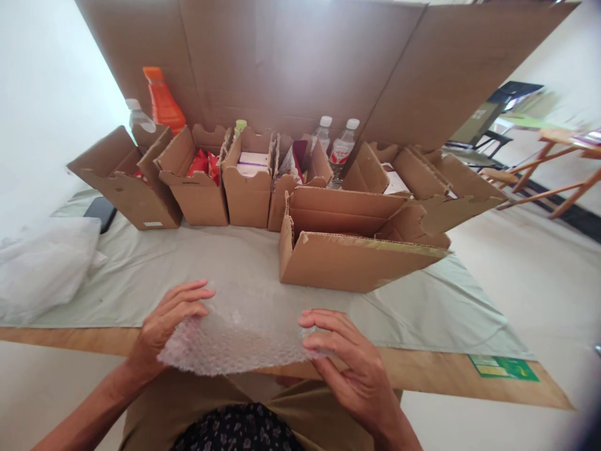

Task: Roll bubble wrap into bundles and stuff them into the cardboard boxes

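White wall at left, evenly daylit. Pale floor at right. Wooden counter covered by a pale green cloth. Large cardboard sheet stands upright behind it. Wooden-framed furniture and a dark chair at far right, blurred.

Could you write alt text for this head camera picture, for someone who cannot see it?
Two bare hands, left hand and right hand, grip the side edges of a sheet of bubble wrap at the near edge of a cloth-covered table. Behind it lies an open, empty cardboard box, then a row of small cardboard boxes holding packets, with bottles at the back.
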Demonstrator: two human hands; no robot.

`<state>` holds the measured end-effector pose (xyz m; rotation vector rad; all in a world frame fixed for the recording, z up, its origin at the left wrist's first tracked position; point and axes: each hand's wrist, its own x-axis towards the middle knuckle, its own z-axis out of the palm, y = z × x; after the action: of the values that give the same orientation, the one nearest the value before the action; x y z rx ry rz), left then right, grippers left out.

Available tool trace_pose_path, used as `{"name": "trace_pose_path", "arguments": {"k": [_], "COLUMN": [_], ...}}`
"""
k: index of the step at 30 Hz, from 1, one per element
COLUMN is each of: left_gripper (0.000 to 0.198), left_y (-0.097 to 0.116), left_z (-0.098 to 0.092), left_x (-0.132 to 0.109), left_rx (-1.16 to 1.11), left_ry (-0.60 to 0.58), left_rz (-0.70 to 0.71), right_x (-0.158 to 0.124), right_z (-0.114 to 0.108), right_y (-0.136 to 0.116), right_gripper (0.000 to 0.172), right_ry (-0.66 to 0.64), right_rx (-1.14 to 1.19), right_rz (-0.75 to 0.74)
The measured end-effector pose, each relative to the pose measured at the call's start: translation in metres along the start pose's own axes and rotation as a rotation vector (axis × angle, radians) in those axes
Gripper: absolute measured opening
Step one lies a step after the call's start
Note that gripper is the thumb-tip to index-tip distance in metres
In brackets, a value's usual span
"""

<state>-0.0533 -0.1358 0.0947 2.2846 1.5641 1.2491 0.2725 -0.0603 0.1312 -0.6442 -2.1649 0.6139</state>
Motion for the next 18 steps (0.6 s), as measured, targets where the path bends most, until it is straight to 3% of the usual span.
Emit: {"name": "trace_pose_path", "arguments": {"k": [2, 5, 9, 11, 14, 18], "left_gripper": [0.013, 0.016, 0.016, 0.016, 0.015, 0.015], "left_y": [0.005, 0.005, -0.012, -0.02, -0.025, -0.026], "left_z": [-0.015, -0.027, -0.02, -0.015, -0.017, -0.032], "left_x": [-0.001, -0.026, -0.071, -0.08, -0.066, -0.037], "left_rx": [0.027, 0.102, 0.172, 0.175, 0.153, 0.139], "left_ry": [0.017, 0.018, 0.005, 0.028, 0.098, 0.278], "left_rz": [0.034, 0.018, -0.096, -0.158, -0.219, -0.222], "right_x": [-0.001, -0.01, -0.021, -0.017, 0.004, 0.03], "right_z": [0.001, 0.019, 0.062, 0.076, 0.079, 0.068], "right_y": [-0.005, -0.007, 0.005, 0.01, 0.009, -0.006], "right_gripper": [0.03, 0.032, 0.03, 0.029, 0.026, 0.026], "right_ry": [-0.013, -0.063, -0.131, -0.115, -0.032, 0.069], "right_rx": [-0.001, 0.023, -0.004, -0.025, -0.05, -0.081], "right_rz": [-0.041, -0.049, 0.008, 0.007, -0.041, -0.122]}}
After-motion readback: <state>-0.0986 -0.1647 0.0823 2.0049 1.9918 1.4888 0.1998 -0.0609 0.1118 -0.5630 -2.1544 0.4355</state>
